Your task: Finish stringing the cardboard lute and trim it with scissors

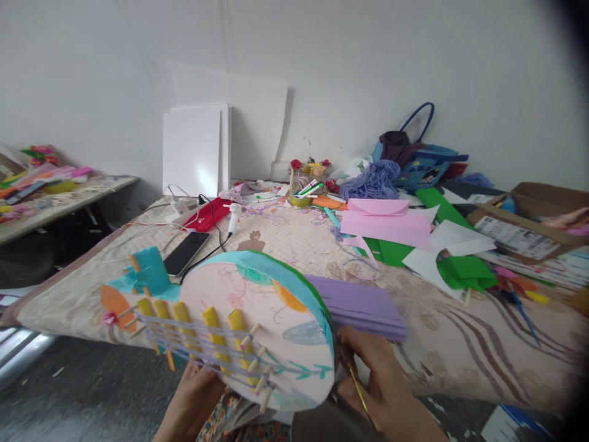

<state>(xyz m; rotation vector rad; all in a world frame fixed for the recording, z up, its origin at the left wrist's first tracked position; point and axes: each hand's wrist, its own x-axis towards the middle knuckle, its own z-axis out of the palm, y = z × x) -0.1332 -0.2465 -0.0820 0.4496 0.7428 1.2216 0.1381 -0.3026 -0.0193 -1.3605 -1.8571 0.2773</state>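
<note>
A painted cardboard craft piece (285, 313), rounded with a turquoise and green rim, is tilted in front of me over the table's near edge. Yellow blocks (211, 328), wooden pegs and purple yarn strands run across its face, and a turquoise part (150, 270) sticks out at its left end. My left hand (200, 380) grips it from underneath, the fingers partly hidden behind it. At the right rim, my right hand (368, 374) is closed on a slim dark-and-gold tool (356, 383), whose kind I cannot make out. Its dark end lies along the rim.
Purple sheets (363, 301) lie just beyond the right hand. Further back are pink paper (381, 224), green and white scraps, blue yarn (370, 181) and a cardboard box (524, 227). A phone (186, 255), a white glue gun (233, 218) and cables lie left of centre.
</note>
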